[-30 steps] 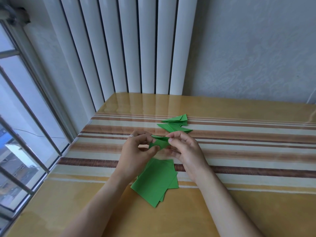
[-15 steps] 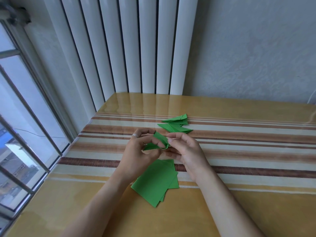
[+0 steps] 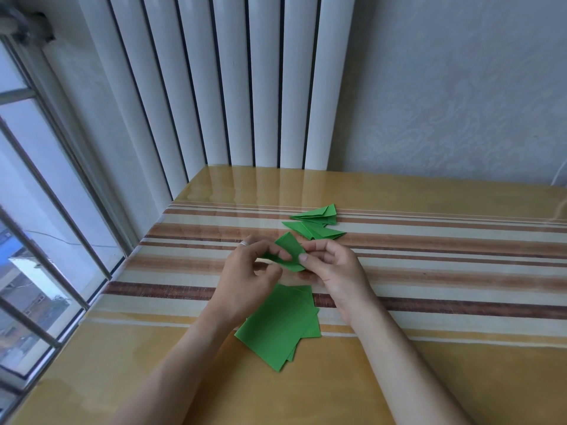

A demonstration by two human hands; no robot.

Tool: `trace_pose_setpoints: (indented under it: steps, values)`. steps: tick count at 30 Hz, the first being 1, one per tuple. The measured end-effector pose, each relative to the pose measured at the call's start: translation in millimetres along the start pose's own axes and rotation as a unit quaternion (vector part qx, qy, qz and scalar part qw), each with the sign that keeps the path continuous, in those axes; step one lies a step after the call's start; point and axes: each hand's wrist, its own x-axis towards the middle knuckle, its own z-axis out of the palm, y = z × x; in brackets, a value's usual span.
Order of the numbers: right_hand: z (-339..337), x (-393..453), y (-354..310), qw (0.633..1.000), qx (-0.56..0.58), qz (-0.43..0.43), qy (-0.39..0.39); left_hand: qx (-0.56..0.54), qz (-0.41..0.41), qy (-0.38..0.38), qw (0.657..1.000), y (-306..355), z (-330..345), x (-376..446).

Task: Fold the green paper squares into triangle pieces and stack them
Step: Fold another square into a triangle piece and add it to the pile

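Window: a barred window (image 3: 46,240) is running down the far left edge, with buildings showing through the glass.
Radiator: white vertical radiator columns (image 3: 245,87) are standing behind the table's far left corner, and their reflection is showing in the glossy top.
Table: the table (image 3: 460,378) is carrying a striped brown and cream cover under a shiny clear sheet.
Left hand: the left hand (image 3: 248,277) is hovering above the striped band, fingers curled, thumb and forefinger pinching the left end of the paper piece; a ring is sitting on one finger.
Paper piece: the part-folded green paper piece (image 3: 291,253) is being held in the air between the two hands, one flap tilting upward and away from the person.
Flat squares: a loose stack of unfolded green squares (image 3: 282,326) is lying on the table just below the hands, nearer the person, the sheets fanned slightly out of line.
Right hand: the right hand (image 3: 331,268) is gripping the right edge of the paper piece, thumb pressing on top and curled fingers underneath.
Folded triangles: a small pile of finished green triangles (image 3: 316,223) is lying on the stripes just beyond the hands, overlapping one another, points aiming left and right.
Wall: a pale textured wall (image 3: 460,87) is filling the right side behind the table.
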Motion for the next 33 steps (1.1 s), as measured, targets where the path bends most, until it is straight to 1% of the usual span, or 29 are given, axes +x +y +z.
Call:
trace_pose_setpoints:
  steps: [3,7,11,14,17,18,20,23,27,30,33]
  values:
    - [0,2,4,0.998,-0.064,-0.019,0.011,-0.026,-0.026,0.010,0.999,-2,0,1]
    - [2,2,5,0.994,-0.102,-0.041,0.012,-0.041,-0.055,0.036,0.997,-6,0,3]
    - [3,-1,4,0.989,-0.131,-0.061,0.009,-0.004,-0.035,0.042,0.998,-10,-2,2]
    - [4,-3,0,0.988,-0.141,-0.067,-0.020,0.020,-0.034,0.051,0.998,-12,-2,2]
    - [7,-7,-4,0.989,-0.117,-0.062,-0.067,0.007,-0.053,0.071,0.996,-12,-1,3]
    - [9,-8,-4,0.988,-0.118,-0.064,-0.071,0.000,-0.060,0.074,0.995,-12,-1,3]
    - [10,-8,-1,0.985,-0.147,-0.078,-0.052,-0.008,-0.064,0.074,0.995,-12,-1,3]
    - [7,-6,1,0.973,-0.203,-0.109,0.001,-0.006,-0.058,0.066,0.996,-13,0,2]
    - [7,-8,-1,0.969,-0.206,-0.131,0.031,-0.021,-0.060,0.040,0.997,-10,-1,1]
    - [7,-11,-3,0.968,-0.212,-0.132,0.026,-0.031,-0.059,0.024,0.998,-8,-1,1]
    - [7,-13,-3,0.964,-0.228,-0.134,0.012,-0.034,-0.058,0.025,0.997,-9,-1,1]
